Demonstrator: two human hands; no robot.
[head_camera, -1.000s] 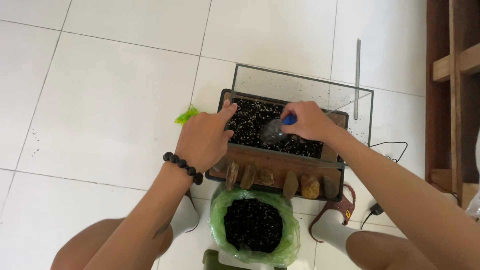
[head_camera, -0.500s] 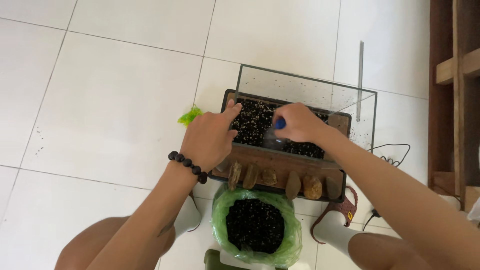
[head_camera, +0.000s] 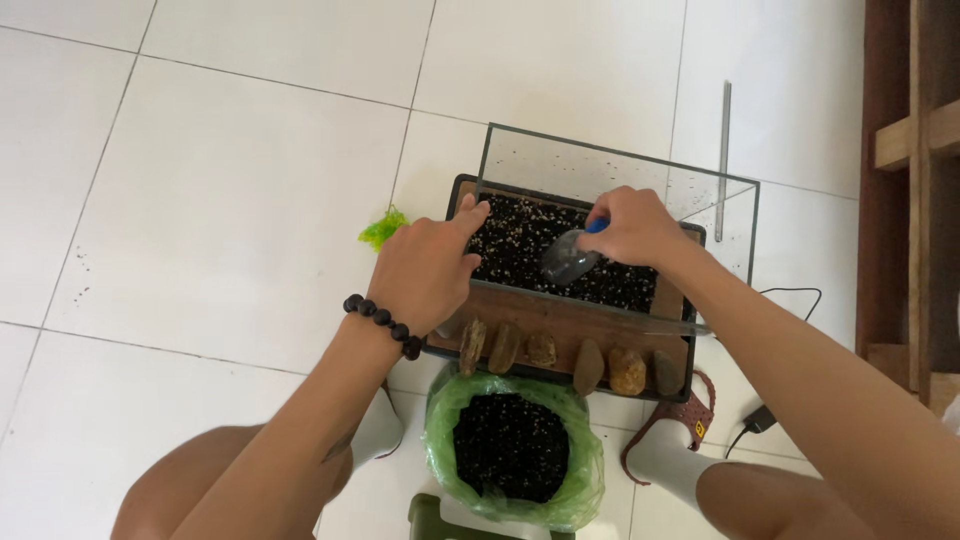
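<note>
Dark gravel already covers the glass tank (head_camera: 715, 215) floor; the green bag (head_camera: 515, 465) is still half full. My right hand (head_camera: 632, 226) is closed on a clear scoop (head_camera: 568, 258) over the gravel. My left hand (head_camera: 428, 270) rests loosely open at the tank's left edge.

My scoop (head_camera: 570, 258) is clear with a blue handle, over black white-speckled gravel (head_camera: 520, 240). The bag (head_camera: 585, 470) is green, my bracelet (head_camera: 385, 320) dark, and the floor tiles (head_camera: 200, 180) white.

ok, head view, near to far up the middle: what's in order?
Green bag of dark soil → row of stones → scoop in the right hand over the soil bed in the glass tank → white floor tiles.
</note>
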